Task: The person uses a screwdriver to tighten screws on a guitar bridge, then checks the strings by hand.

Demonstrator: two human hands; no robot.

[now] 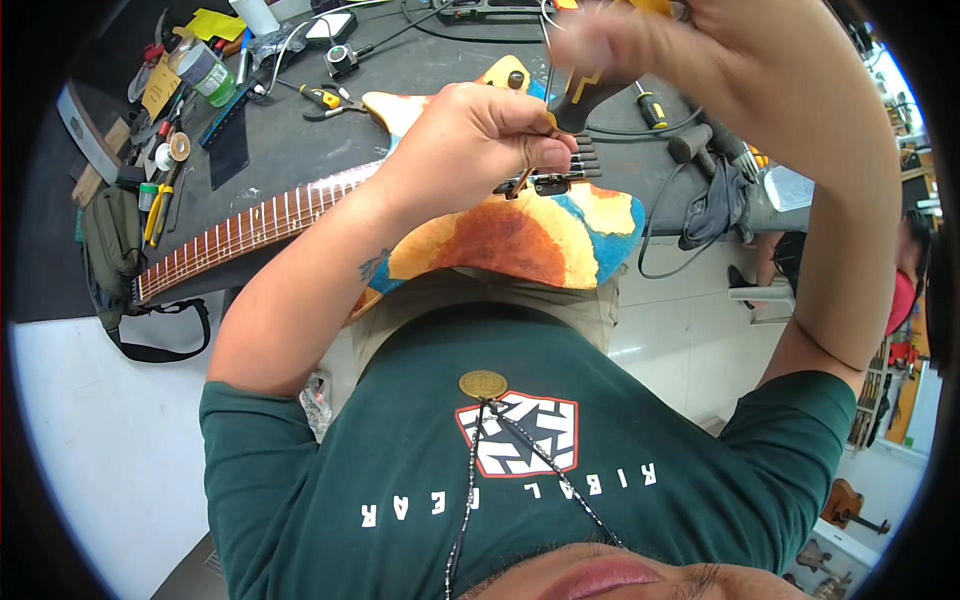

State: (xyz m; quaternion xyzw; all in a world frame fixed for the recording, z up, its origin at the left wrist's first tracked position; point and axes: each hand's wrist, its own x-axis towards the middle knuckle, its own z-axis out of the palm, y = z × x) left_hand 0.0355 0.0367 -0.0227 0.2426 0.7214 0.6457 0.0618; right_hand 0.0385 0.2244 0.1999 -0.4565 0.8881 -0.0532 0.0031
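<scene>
An electric guitar (pixel 520 240) with a mottled yellow, brown and blue body lies across the table edge and my lap. Its fretted neck (pixel 240 229) runs to the left. My left hand (pixel 460 145) is closed over the body, thumb and fingers pinching the thin shaft of a screwdriver just above the black bridge (pixel 552 185). The screwdriver's black and yellow handle (pixel 580 100) rises toward the top of the view. Around its upper part is my right hand (pixel 660 45), blurred by motion and partly cut off. The shaft's tip reaches the bridge area; its exact seat is too small to tell.
Yellow-and-black pliers (pixel 325 100) lie behind the neck. Another screwdriver (pixel 651 110), a hammer (pixel 690 143) and a black cable (pixel 665 185) are at right. A bottle (pixel 203 72), tape roll (pixel 179 148) and green bag (pixel 112 235) crowd the left. A person (pixel 905 270) sits beyond my right arm.
</scene>
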